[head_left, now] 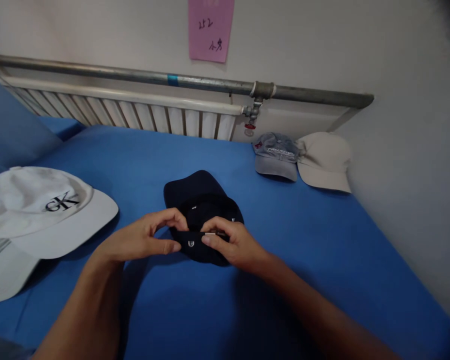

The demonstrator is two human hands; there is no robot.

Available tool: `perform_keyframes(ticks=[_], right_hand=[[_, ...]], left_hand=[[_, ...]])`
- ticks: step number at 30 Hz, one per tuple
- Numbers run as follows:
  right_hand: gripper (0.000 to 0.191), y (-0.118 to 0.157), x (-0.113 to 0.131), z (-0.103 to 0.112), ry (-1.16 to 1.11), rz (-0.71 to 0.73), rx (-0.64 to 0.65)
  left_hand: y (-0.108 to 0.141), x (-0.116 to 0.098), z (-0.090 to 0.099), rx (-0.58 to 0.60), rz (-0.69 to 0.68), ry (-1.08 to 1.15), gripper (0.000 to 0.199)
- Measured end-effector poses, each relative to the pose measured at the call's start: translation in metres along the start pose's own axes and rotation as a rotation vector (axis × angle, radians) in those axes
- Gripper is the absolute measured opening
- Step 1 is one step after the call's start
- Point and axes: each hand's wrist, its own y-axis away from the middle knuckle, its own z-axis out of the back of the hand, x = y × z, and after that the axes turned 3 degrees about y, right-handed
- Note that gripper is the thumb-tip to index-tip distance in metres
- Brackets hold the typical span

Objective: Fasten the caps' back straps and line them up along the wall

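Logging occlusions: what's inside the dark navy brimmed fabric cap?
Small white marks show in the navy cap. Left fingers and right fingers reach in; tips inside and near inner wall are covered.

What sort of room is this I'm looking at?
Probably a dormitory or similar plain room: a white radiator below a metal pipe, a handwritten pink paper on the wall, and a broad blue surface, perhaps a bed.

Bare forearms (86, 300) angle in from near left and right, left hand (152, 235) arched, right hand (234, 242) pinching just beside it.
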Motion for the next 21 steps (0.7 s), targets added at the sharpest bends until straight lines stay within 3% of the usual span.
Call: perform_keyframes(ticks=[3,7,13,18,21], right_hand=[[0.024,0.001,0.0,0.0,0.088,0.113,0.016],[0.03,0.001,0.007,-0.005,0.244,0.164,0.046],[0.015,0.002,0.011,-0.01,0.217,0.181,-0.026],[0.012,0.003,0.01,-0.009,0.146,0.175,0.048],[0.009,0.004,0.011,-0.008,0.045,0.215,0.042]], left_hand=[[0.0,0.003,0.001,-0.032,0.035,-0.077,0.034],[-0.003,0.003,-0.002,-0.015,-0.004,-0.193,0.019],[-0.006,0.003,-0.007,0.044,0.026,-0.143,0.023],[-0.015,0.016,-0.016,0.103,-0.07,-0.336,0.011],[-0.021,0.021,-0.021,0.132,-0.044,-0.446,0.009]])
